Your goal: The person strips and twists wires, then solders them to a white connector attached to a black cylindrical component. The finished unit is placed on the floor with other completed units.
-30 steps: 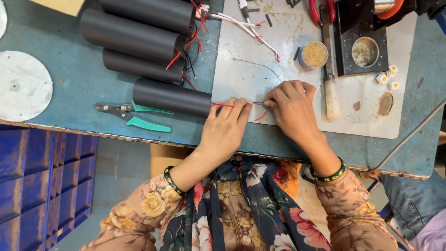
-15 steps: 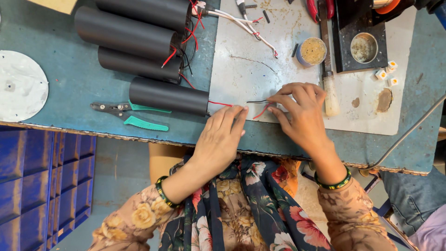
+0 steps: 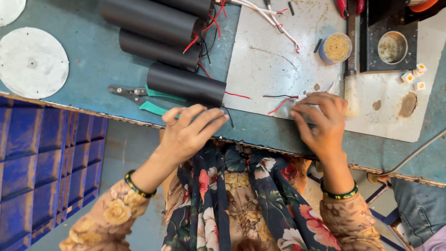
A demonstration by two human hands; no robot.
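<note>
My left hand [image 3: 188, 131] rests with fingers spread against the near end of a black cylinder [image 3: 186, 83] that lies on the blue-green table [image 3: 93, 60]. Red and black wires [image 3: 234, 95] trail from that cylinder's end. My right hand [image 3: 320, 122] presses down on a small white part with red and black wire leads [image 3: 278, 100] on the pale metal sheet [image 3: 269, 65]. Its fingers are curled over the part, which is mostly hidden.
Three more black cylinders [image 3: 148, 21] lie behind. Green-handled pliers [image 3: 139, 95] lie left of my left hand. A round tin [image 3: 335, 47], a brush [image 3: 351, 88], a black tray with a cup [image 3: 392, 46], small white parts [image 3: 413, 76], grey discs [image 3: 32, 62] and blue bins [image 3: 42, 167] surround.
My hands have moved apart: the left went to the cylinder's end, the right stayed on the wired part. The view shifted right.
</note>
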